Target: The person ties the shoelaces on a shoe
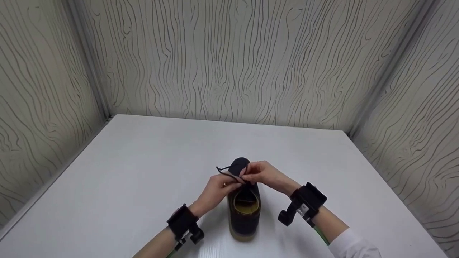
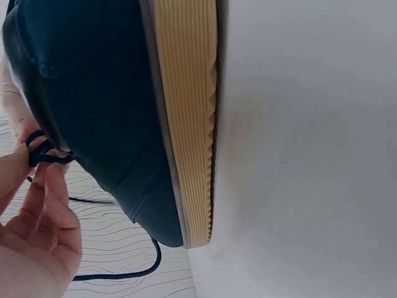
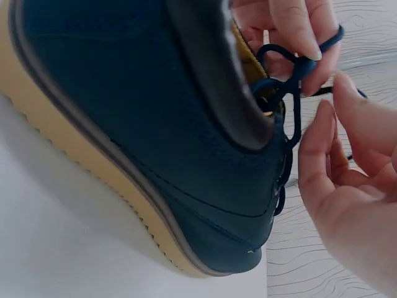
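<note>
A dark blue lace-up shoe with a ribbed tan sole stands upright, its heel nearest me. Over its opening, my left hand pinches the dark blue shoelace between thumb and fingers. Loops of lace stand up around those fingertips in the right wrist view. My right hand comes in from the other side, fingers curled, and pinches a length of lace close beside the left fingertips. One loose lace end sticks out to the left above the toe. The hands partly hide the tongue and eyelets.
The shoe stands on a white table. Behind the table and at both sides rise pale panels with a wood-grain line pattern. Each wrist wears a black camera mount, with a green cable along the forearm.
</note>
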Available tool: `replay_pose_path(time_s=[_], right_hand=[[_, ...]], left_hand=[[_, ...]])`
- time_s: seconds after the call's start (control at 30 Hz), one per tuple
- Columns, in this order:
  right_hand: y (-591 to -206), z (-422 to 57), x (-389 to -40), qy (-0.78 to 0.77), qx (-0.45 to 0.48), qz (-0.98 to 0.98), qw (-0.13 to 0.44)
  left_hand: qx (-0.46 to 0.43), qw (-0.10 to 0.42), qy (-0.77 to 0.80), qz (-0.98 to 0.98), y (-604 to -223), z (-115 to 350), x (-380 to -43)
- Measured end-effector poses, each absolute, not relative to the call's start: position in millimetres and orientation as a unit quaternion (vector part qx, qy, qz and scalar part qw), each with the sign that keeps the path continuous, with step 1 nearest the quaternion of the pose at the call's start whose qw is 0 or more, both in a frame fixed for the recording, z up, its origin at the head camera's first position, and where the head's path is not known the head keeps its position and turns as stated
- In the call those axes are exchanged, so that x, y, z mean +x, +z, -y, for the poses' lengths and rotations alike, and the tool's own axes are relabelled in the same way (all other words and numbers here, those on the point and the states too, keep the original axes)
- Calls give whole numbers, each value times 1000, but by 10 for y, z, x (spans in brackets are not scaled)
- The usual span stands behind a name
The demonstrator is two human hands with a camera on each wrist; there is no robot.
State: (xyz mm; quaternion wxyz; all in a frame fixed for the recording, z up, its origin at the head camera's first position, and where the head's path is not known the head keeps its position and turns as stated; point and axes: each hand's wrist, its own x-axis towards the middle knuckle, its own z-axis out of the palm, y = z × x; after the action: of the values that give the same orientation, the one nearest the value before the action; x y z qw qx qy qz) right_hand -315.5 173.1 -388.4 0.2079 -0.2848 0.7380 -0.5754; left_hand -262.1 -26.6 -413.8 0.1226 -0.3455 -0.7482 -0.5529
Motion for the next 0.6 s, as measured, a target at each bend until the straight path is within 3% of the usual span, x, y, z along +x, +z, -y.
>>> replay_pose_path(time_s=[0.13, 0.6], right_hand=[[-3885, -1729, -3158, -610, -263, -725, 182], [-3942, -1956, -3161, -637, -209, -735, 100]], left_hand=[[-312, 118, -562, 757, -4004, 272, -2519], [-192, 69, -678, 706, -4143, 226, -2630]])
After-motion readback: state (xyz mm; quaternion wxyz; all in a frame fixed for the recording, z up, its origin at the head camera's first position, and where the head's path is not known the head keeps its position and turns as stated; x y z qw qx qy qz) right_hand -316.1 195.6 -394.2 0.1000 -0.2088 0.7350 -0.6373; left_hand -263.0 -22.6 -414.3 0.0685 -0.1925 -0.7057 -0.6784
